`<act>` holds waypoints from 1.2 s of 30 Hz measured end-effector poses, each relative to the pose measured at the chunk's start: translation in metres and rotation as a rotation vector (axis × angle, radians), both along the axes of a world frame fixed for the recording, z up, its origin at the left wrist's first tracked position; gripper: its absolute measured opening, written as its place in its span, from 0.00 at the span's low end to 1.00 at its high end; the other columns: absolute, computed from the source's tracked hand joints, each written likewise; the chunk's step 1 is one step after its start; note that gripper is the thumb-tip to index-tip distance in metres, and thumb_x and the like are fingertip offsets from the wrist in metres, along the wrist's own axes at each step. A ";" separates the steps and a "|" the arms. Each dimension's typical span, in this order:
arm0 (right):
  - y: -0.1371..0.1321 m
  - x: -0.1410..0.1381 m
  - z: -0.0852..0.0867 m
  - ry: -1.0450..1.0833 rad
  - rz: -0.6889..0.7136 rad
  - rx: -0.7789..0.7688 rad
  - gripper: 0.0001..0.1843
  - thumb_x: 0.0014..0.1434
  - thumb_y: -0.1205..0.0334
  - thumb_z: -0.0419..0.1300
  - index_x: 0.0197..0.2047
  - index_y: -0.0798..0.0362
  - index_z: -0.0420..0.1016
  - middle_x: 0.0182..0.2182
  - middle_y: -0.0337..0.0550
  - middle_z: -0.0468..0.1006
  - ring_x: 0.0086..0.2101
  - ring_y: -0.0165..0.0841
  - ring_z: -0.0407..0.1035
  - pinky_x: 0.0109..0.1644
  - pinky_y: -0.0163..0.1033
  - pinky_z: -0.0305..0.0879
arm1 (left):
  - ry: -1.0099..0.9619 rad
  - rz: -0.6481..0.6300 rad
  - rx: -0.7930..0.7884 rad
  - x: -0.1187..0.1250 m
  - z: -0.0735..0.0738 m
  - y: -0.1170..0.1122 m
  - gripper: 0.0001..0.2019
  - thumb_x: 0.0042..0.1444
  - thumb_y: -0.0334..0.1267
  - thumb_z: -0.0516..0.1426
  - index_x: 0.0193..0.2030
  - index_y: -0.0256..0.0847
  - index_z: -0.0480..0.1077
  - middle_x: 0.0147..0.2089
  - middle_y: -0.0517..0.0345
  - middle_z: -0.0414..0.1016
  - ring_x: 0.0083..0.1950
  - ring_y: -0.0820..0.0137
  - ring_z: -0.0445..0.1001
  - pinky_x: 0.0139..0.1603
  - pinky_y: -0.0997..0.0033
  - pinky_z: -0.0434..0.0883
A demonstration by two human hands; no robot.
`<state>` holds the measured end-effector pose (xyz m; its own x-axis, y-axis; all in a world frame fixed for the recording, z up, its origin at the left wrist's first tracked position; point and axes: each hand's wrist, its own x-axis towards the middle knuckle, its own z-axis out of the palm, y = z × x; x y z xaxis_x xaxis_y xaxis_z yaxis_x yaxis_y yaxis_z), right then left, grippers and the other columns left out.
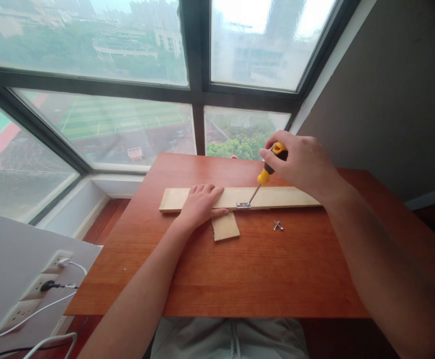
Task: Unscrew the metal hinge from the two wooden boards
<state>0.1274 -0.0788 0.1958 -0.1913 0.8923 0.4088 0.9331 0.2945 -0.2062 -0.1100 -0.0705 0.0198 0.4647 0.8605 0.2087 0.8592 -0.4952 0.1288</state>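
Observation:
My right hand [295, 157] is closed around the handle of a yellow and black screwdriver [264, 175]. The shaft slants down to a small metal bracket [243, 205] at the near edge of a long pale wooden board [273, 197]. Across the board's left part lies my left hand [204, 202], flat with its fingers stretched out and the thumb along the near edge. Under that thumb, a small square piece of wood [226, 228] sits against the board. A few loose screws [278, 226] lie crossed on the table, right of the square piece.
The reddish-brown wooden table [239, 284] stands by large windows with dark frames [198, 75]. At the lower left, wall sockets [40, 287] hold plugs with white and black cables. A grey wall [389, 109] rises on the right.

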 end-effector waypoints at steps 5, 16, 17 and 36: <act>-0.001 0.001 0.000 0.021 0.064 -0.022 0.15 0.54 0.61 0.57 0.47 0.47 0.74 0.37 0.44 0.80 0.32 0.38 0.70 0.33 0.41 0.58 | 0.016 0.002 0.011 0.001 0.001 -0.001 0.33 0.57 0.64 0.56 0.63 0.46 0.65 0.58 0.46 0.70 0.56 0.54 0.68 0.58 0.57 0.60; 0.000 0.000 -0.003 -0.014 -0.009 0.036 0.13 0.58 0.57 0.56 0.46 0.46 0.74 0.33 0.44 0.79 0.32 0.40 0.70 0.33 0.42 0.58 | -0.008 0.006 -0.005 0.000 0.001 0.000 0.33 0.56 0.64 0.57 0.63 0.48 0.65 0.58 0.46 0.70 0.56 0.53 0.68 0.58 0.56 0.60; 0.000 0.000 -0.003 -0.009 -0.006 0.031 0.14 0.57 0.58 0.56 0.46 0.47 0.73 0.34 0.44 0.79 0.32 0.40 0.70 0.33 0.42 0.58 | -0.007 0.006 -0.003 0.000 0.001 0.000 0.33 0.56 0.64 0.57 0.63 0.48 0.65 0.58 0.47 0.70 0.56 0.54 0.68 0.58 0.56 0.60; -0.002 0.000 0.002 -0.057 0.011 0.024 0.10 0.59 0.51 0.57 0.40 0.46 0.75 0.33 0.45 0.80 0.31 0.40 0.70 0.31 0.42 0.56 | -0.020 0.009 -0.018 0.001 0.001 0.000 0.33 0.56 0.63 0.57 0.64 0.48 0.65 0.57 0.46 0.70 0.56 0.53 0.68 0.58 0.56 0.59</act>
<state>0.1278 -0.0803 0.1973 -0.2246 0.8801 0.4183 0.9398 0.3091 -0.1457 -0.1091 -0.0703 0.0207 0.4532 0.8682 0.2023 0.8605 -0.4853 0.1549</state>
